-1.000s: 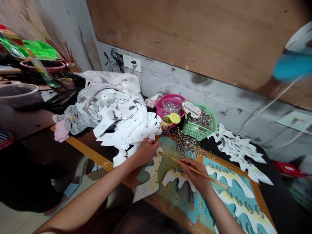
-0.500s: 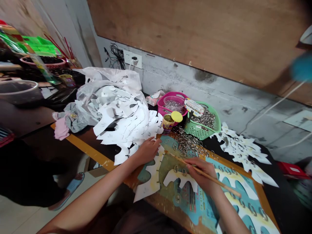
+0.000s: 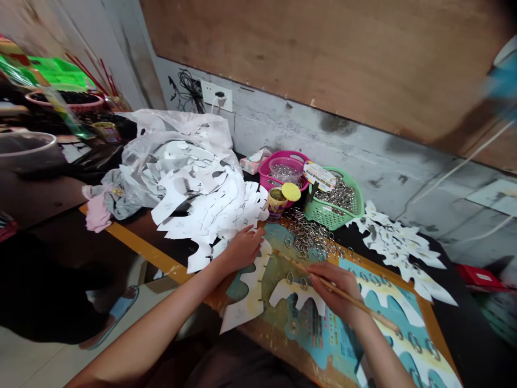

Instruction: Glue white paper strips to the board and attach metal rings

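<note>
Rightward the right hand (image 3: pixel 333 293) has shifted, pinching a stick (image 3: pixel 361 306); the half-open left hand (image 3: pixel 242 249) presses paper (image 3: pixel 248 304), and a slip could scatter rings (image 3: pixel 307 237).

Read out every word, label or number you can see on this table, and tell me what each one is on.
Nothing can be quoted; no text here is legible.
Card at the green basket: printing too small to read.
Blue board: printed marks too small and blurred to read.
Red box: white label too blurred to read.
</note>
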`<state>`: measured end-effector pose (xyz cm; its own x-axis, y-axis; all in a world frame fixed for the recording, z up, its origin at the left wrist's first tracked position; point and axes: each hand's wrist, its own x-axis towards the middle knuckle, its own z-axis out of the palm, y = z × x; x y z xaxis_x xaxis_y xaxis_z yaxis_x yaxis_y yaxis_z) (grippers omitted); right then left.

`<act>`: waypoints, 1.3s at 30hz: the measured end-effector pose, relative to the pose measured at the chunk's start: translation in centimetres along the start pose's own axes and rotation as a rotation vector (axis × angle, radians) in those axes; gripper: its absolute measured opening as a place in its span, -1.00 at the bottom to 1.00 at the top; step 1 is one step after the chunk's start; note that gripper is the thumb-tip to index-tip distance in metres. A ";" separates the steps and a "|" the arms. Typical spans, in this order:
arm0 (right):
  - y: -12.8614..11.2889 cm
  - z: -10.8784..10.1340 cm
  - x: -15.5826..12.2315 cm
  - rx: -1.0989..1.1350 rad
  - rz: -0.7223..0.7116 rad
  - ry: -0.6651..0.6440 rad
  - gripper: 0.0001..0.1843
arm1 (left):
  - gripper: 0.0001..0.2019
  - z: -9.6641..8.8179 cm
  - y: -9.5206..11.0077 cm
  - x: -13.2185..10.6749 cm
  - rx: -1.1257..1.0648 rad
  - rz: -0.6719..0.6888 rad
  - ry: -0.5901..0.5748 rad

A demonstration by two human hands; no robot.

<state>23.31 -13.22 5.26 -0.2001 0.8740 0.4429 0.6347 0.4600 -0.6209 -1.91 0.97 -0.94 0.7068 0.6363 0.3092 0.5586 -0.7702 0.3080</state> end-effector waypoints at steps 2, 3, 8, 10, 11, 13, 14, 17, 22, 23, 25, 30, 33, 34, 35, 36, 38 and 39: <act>0.0 0.0 0.0 -0.014 0.005 0.033 -0.79 | -0.72 0.0 0.1 0.0 -0.002 -0.001 -0.001; 0.0 0.0 0.0 -0.003 0.002 0.023 -0.79 | -0.72 0.0 0.1 0.0 -0.002 -0.003 -0.001; -0.2 0.0 0.3 -0.006 -0.001 0.010 -0.82 | -0.73 -0.2 0.2 0.0 -0.001 -0.014 0.001; -0.6 -0.2 0.4 0.009 0.000 0.022 -0.82 | -0.72 -0.2 0.2 0.0 -0.003 -0.014 0.000; -0.9 -0.3 0.4 0.035 -0.009 0.002 -0.82 | -0.72 -0.2 0.1 0.0 -0.005 -0.014 -0.001; -1.3 -0.5 0.3 0.071 -0.022 -0.050 -0.81 | -0.70 -0.1 0.1 0.0 -0.007 -0.017 -0.004; -1.4 -0.6 0.3 0.062 -0.015 -0.055 -0.81 | -0.69 -0.1 0.1 0.0 -0.007 -0.019 -0.006; -1.5 -0.7 -0.1 -0.003 0.041 -0.017 -0.82 | -0.69 0.0 0.1 0.0 -0.007 -0.023 -0.011; -1.1 -0.2 -0.5 0.043 0.034 -0.094 -0.79 | -0.71 -0.1 0.1 -0.1 -0.004 -0.019 -0.011; -1.0 -0.1 -0.5 0.014 0.047 -0.048 -0.80 | -0.71 -0.1 0.2 -0.1 -0.004 -0.019 -0.011; -1.0 0.2 -0.3 -0.041 0.075 0.040 -0.81 | -0.71 -0.1 0.1 -0.1 -0.006 -0.016 -0.013; -1.4 0.2 0.3 -0.045 0.080 0.058 -0.82 | -0.70 0.1 0.0 -0.2 -0.007 -0.013 -0.012; -1.7 0.0 0.1 -0.088 0.127 0.198 -0.85 | -0.70 0.1 0.0 -0.2 -0.007 -0.014 -0.010; -1.8 0.1 0.0 -0.093 0.144 0.246 -0.86 | -0.70 0.1 0.0 -0.2 -0.008 -0.014 -0.010; -1.8 0.2 -0.1 -0.084 0.156 0.281 -0.86 | -0.71 0.1 0.0 -0.2 -0.009 -0.014 -0.010; -1.9 0.5 -0.2 -0.062 0.164 0.292 -0.86 | -0.71 0.1 0.0 -0.2 -0.011 -0.013 -0.009; -2.0 1.3 -0.3 -0.006 0.152 0.240 -0.85 | -0.70 0.1 0.0 -0.2 -0.015 -0.011 -0.008; -2.0 1.7 -0.3 0.010 0.133 0.195 -0.84 | -0.70 0.1 0.0 -0.2 -0.017 -0.009 -0.006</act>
<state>20.80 -14.11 5.28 0.0330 0.8806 0.4728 0.6380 0.3455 -0.6882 -1.99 0.86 -1.08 0.7042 0.6432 0.3007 0.5580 -0.7632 0.3257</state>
